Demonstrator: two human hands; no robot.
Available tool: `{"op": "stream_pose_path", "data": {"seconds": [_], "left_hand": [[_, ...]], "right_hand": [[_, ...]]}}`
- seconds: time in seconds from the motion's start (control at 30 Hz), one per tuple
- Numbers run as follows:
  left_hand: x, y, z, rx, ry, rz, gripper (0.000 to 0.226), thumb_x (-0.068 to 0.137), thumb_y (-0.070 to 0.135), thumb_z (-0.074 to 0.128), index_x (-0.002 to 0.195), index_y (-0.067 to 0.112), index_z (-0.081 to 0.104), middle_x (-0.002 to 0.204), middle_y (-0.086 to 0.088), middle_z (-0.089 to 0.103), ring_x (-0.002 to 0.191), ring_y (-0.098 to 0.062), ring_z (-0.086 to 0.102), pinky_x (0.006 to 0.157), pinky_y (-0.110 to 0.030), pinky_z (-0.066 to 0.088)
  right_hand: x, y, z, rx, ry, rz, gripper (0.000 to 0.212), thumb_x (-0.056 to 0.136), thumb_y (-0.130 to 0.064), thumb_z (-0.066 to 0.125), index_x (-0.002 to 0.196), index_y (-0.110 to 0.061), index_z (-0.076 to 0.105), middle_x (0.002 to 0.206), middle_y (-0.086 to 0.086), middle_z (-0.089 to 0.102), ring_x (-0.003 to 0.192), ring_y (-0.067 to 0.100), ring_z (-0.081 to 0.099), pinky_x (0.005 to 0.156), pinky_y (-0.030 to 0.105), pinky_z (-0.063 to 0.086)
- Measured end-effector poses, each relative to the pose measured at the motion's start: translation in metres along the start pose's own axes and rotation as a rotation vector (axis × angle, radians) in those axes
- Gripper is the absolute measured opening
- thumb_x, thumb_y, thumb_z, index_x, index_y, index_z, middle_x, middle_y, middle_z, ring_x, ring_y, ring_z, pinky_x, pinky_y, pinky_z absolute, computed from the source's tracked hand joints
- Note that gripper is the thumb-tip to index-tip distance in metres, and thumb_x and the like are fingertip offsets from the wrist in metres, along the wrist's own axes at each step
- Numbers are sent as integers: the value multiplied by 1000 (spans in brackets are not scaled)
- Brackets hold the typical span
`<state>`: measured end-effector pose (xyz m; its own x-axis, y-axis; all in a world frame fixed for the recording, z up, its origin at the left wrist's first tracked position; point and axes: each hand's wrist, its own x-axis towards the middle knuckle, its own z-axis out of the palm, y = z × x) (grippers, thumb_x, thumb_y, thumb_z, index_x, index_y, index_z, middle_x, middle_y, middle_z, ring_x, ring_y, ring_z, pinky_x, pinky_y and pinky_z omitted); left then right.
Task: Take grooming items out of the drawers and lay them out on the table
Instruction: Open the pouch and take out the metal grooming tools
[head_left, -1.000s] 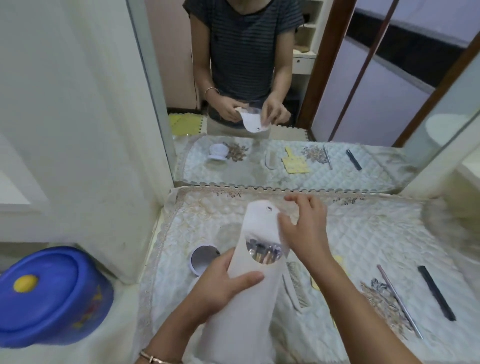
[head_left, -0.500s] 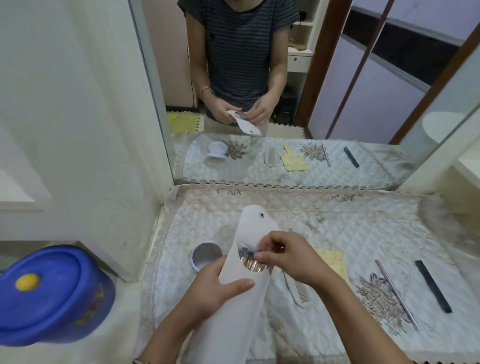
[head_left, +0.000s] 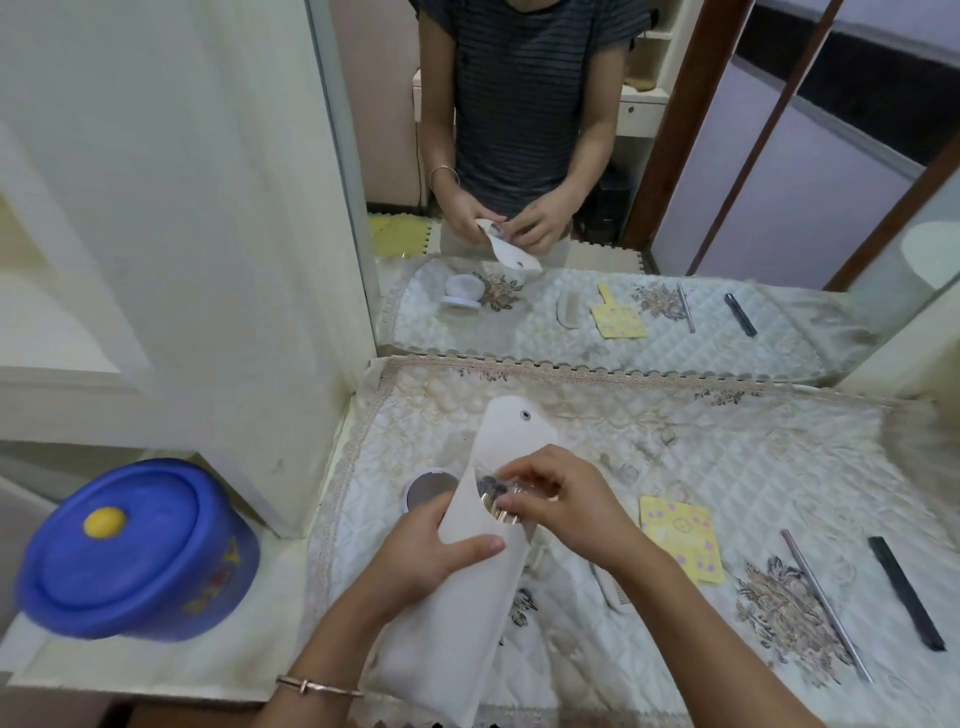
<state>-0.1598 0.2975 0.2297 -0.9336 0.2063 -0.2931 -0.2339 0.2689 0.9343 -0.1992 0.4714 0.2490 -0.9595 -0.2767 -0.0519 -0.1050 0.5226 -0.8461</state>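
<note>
A long white pouch (head_left: 498, 447) with a snap flap stands tilted over the quilted table cover (head_left: 727, 457). My left hand (head_left: 431, 556) grips the pouch around its middle. My right hand (head_left: 556, 499) pinches a clear-wrapped bundle of brushes (head_left: 496, 501) at the pouch's mouth. On the cover lie a small round mirror (head_left: 428, 491), a pale comb (head_left: 613, 592) partly under my right forearm, a yellow patterned card (head_left: 683, 540), a thin metal stick (head_left: 826, 603) and a black comb (head_left: 904, 592).
A wall mirror (head_left: 623, 182) behind the table reflects a person and the laid-out items. A blue lidded tub (head_left: 135, 551) stands on a lower ledge to the left. A white cabinet wall (head_left: 182, 234) borders the table's left side.
My right hand came down from the pouch's flap to its mouth and took hold of the brush bundle. The pouch tilted slightly; my left hand kept its grip.
</note>
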Motion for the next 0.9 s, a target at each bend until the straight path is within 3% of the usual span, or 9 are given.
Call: {"op": "stream_pose_path", "data": {"seconds": [0.1,0.3,0.4,0.57,0.7,0.83,0.9], "left_hand": [[-4,-1,1,-12,9,-11,23,76,19,73,94,29,65,74,26,70,72,13,61,61,-3,44],[-10,-13,2,48,-4,-53,25,61,39,73,86,36,67,77,19,70,74,8,61,64,-8,44],[-16,-18,3,76,-23,-75,37,60,41,73,94,29,67,84,10,70,74,5,61,63,-8,45],[-20,-22,-1,190,15,-71,36,63,43,75,96,42,60,95,11,68,86,3,61,66,-6,43],[-27,-27,-9,179,10,-74,35,69,33,77,101,39,64,98,16,71,91,6,62,74,-12,46],[-34,-34,-20,173,57,-103,26,70,27,77,88,40,64,82,32,68,76,12,61,62,-5,45],[-36,-39,-28,188,111,-130,23,69,30,78,87,37,65,81,24,71,74,7,63,65,-12,49]], "right_hand": [[-5,4,9,-70,74,-86,22,69,-28,75,88,-18,71,83,-13,53,83,-6,48,76,2,33],[-5,8,13,-50,-159,76,21,71,-23,76,71,-32,57,82,-3,54,63,-4,50,62,6,39],[-7,11,15,105,-229,112,19,73,-16,75,69,-22,58,74,0,55,53,-5,50,54,8,40],[-5,12,6,355,-257,103,16,80,-5,66,71,-17,60,73,5,60,65,12,55,63,23,46],[4,13,-8,601,-77,139,19,86,3,55,72,-10,53,75,8,57,59,8,62,60,20,55],[17,21,-22,701,189,165,24,87,6,50,70,-11,48,75,9,56,55,4,63,56,17,57],[22,27,-26,723,298,159,25,87,5,50,69,-13,47,72,6,55,53,1,62,55,15,56]]}}
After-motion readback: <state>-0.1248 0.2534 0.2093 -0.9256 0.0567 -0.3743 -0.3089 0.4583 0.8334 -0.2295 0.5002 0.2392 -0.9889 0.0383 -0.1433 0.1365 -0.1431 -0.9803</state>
